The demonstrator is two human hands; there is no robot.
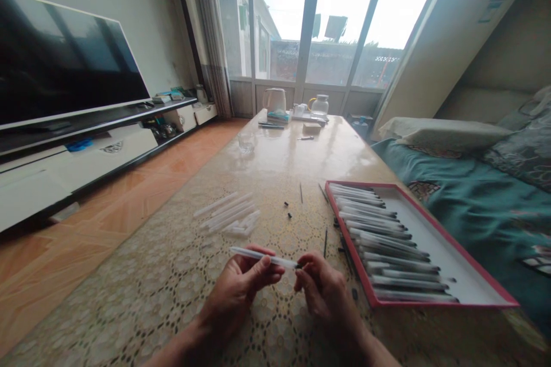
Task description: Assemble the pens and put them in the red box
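A translucent white pen (279, 262) lies across both hands above the patterned tabletop. My left hand (243, 282) is closed round its barrel, with the thumb on top. At the dark right end of the pen, the fingertips of my right hand (321, 284) are pinched together. Beyond the left hand lies a group of clear pen barrels (228, 212) with some short clear pieces (245, 223). Small black plugs (289, 215) and thin dark refills (325, 242) are scattered between them and a red-rimmed box (447, 241), which holds many pens (396, 246) in a row.
Toward the far end of the table (172, 275) stand a kettle (275, 101), a glass jug (319, 105), a small box (312, 128) and a drinking glass (246, 144). A sofa (456, 195) borders the right side; a television cabinet (103, 155) is on the left.
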